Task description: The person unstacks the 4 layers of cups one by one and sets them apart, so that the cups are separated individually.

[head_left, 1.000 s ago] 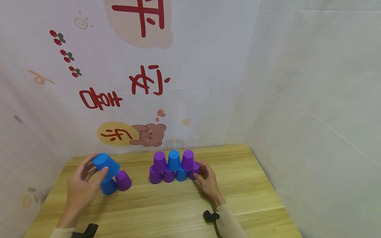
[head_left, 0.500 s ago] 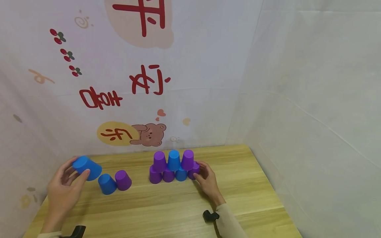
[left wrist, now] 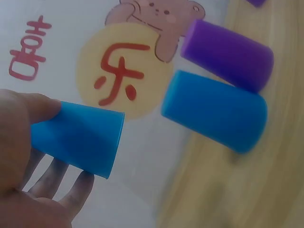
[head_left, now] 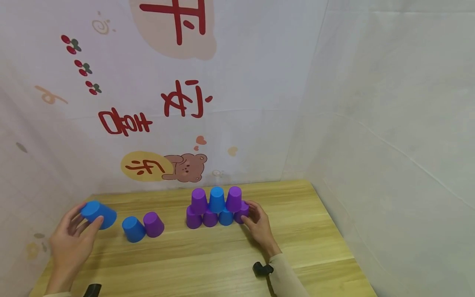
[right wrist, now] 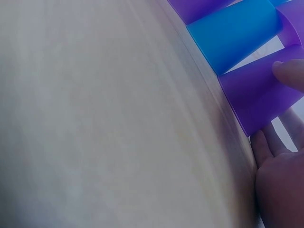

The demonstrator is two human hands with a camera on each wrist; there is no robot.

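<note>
Over the table's left side, my left hand [head_left: 72, 243] grips an upside-down blue cup [head_left: 99, 215], tilted, with the thumb on one side and fingers on the other. To its right a second blue cup [head_left: 133, 229] and a purple cup [head_left: 154, 225] stand mouth-down, side by side. My right hand [head_left: 260, 229] holds the right-end purple cup [right wrist: 254, 95] of a two-row stack, thumb in front and fingers behind. On that bottom row of purple and blue cups rest three more: a purple cup [head_left: 199, 201], a blue cup [head_left: 217, 200] and another purple cup [head_left: 233, 200].
The wooden table [head_left: 193, 264] meets a white backdrop [head_left: 252, 144] with red characters and a bear drawing at its back edge. White sheets also hang at the left and right sides. Black wrist mounts [head_left: 262, 269] sit on the forearms.
My left hand has lifted the blue cup off to the left, away from the standing blue and purple cups, and slightly lower. My right hand has stayed at the stack.
</note>
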